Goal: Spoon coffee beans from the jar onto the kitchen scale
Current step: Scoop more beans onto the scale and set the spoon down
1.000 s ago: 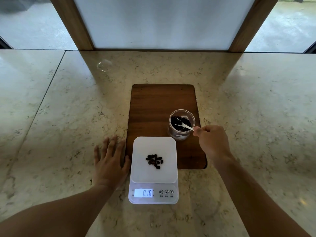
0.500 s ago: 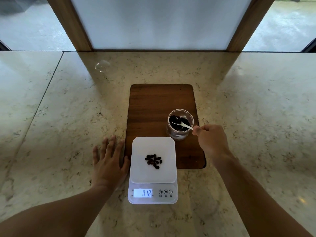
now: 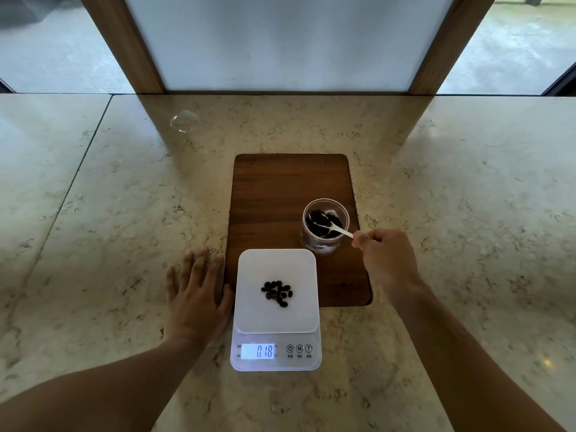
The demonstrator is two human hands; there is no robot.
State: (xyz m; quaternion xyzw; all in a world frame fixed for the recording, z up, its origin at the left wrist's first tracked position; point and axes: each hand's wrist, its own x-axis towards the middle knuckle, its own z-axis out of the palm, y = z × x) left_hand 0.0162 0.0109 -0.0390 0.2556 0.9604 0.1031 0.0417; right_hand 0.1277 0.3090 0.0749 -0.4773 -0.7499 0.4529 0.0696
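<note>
A clear jar (image 3: 324, 244) with dark coffee beans stands on the right side of a wooden board (image 3: 280, 194). My right hand (image 3: 386, 260) pinches the handle of a small white spoon (image 3: 338, 229), whose bowl is inside the jar among the beans. A white kitchen scale (image 3: 274, 322) sits at the board's near edge, with a small pile of coffee beans (image 3: 277, 293) on its platform and 0.18 on its display. My left hand (image 3: 196, 300) lies flat on the counter, fingers apart, touching the scale's left side.
The marble counter (image 3: 124, 213) spreads wide on both sides. A clear round lid-like object (image 3: 184, 121) lies at the back left. A framed panel with wooden posts (image 3: 131, 48) stands at the counter's far edge.
The spoon's bowl has shifted slightly within the jar. My left hand, the scale and its reading stay the same.
</note>
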